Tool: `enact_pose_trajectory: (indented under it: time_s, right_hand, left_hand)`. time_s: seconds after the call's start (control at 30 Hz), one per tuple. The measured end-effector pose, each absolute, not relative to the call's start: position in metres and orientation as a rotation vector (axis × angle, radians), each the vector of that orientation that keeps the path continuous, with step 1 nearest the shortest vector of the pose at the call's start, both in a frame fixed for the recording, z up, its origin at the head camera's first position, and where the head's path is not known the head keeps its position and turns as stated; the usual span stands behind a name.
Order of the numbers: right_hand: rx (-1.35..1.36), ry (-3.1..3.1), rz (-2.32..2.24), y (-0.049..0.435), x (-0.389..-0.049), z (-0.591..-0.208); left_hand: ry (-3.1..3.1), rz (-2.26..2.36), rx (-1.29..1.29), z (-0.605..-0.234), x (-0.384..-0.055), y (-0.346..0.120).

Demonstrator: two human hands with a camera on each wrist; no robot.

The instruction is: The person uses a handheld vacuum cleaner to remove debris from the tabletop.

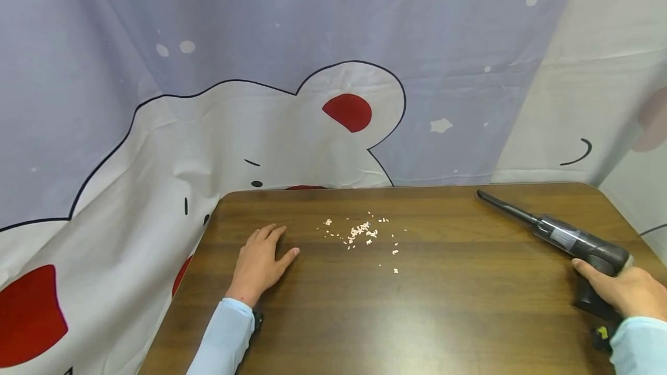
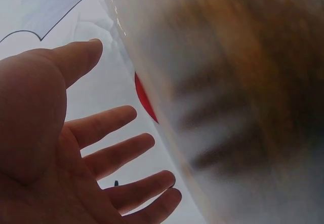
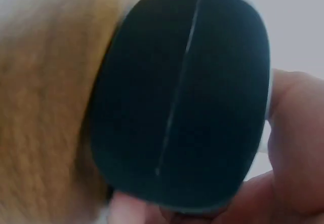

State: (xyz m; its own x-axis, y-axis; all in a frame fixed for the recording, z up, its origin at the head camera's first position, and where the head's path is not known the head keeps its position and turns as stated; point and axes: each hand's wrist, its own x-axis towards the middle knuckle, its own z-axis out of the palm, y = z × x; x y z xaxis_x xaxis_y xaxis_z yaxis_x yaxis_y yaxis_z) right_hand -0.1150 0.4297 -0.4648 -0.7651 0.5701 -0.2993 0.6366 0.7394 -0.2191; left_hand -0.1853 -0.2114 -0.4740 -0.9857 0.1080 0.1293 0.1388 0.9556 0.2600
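Gripped by the right hand (image 1: pixel 633 293): handheld vacuum (image 1: pixel 565 239); left hand (image 1: pixel 260 263) empty, fingers spread; nozzle (image 1: pixel 505 206) best kept low over scattered white bits (image 1: pixel 359 229).

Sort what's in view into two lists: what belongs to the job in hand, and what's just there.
Likely part of the job:
- black handheld vacuum cleaner, gripped by the right hand
- small white scraps, scattered
- wooden tabletop, under the scraps

Just there:
- cartoon-printed fabric backdrop
- dark device at the left wrist
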Motion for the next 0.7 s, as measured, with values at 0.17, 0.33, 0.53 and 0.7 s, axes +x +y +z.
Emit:
enact_pose_trajectory:
  time_s: [0.17,0.33,0.53,0.7]
  right_hand:
    - [0.912,2.77,-0.771,0.435,-0.11,-0.465]
    - [0.767,2.482,-1.492,0.439,-0.113,-0.464]
    - [0.525,2.123,-2.047,0.442,-0.116,-0.46]
    - [0.347,2.352,-1.962,0.434,-0.116,-0.448]
  left_hand:
    - [-3.002,-0.411,-0.195,-0.475,-0.185,-0.21]
    - [-2.991,-0.414,-0.188,-0.473,-0.184,-0.211]
    - [-2.989,-0.41,-0.199,-0.472,-0.185,-0.211]
    - [-2.983,-0.403,-0.215,-0.472,-0.185,-0.211]
